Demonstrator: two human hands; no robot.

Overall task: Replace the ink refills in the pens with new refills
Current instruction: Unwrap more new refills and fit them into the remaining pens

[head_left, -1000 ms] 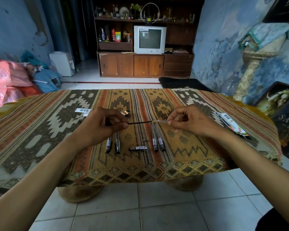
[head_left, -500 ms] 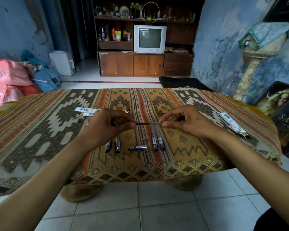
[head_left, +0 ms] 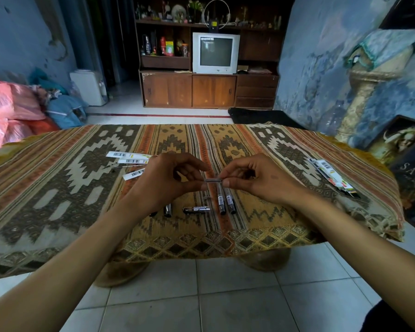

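Refill in hand: a thin dark refill [head_left: 213, 180] spans the short gap between both hands, above the middle of the table [head_left: 58, 188].
Left hand [head_left: 163, 185]: fingertips pinch the refill's left end; any barrel inside the palm is hidden.
Right hand [head_left: 256, 182]: thumb and forefinger pinch its right end.
Pens near the front edge: two pens [head_left: 225, 200] lie side by side, a short pen part [head_left: 197, 209] to their left, and two dark pieces [head_left: 164, 210] under the left wrist.
Packets: opened wrappers [head_left: 130, 161] near the left edge; refill packets [head_left: 331, 176] at the right edge.
Progress: judged partway through; several pens are left.
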